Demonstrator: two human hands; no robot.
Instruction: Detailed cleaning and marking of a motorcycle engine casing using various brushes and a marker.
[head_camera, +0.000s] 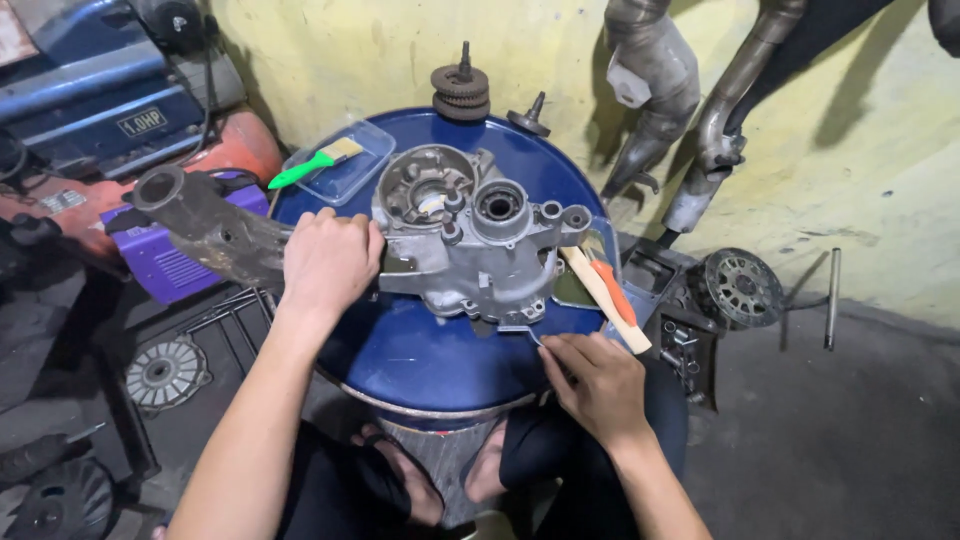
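Landmark: the blue drum (420, 350), seen from above; all positions are given relative to it.

The grey engine casing (470, 240) lies flat on the drum's lid, slightly right of centre. My left hand (328, 262) rests on the casing's left edge, fingers curled down and pressing; I cannot tell whether they close around anything. My right hand (597, 385) sits at the drum's near right rim, fingers nearly closed, pinching a thin metal tool (532, 335) whose tip meets the casing's lower edge.

Judgement: the casing should stay pinned so it doesn't slide on the lid; the tool wants a shallow angle and light pressure along the mating edge.

Also noted: a green-handled brush (310, 165) in a clear tray (350, 175) at the drum's far left; a gear stack (461, 92) at the far rim; an orange-handled brush (612, 290) at the right rim.
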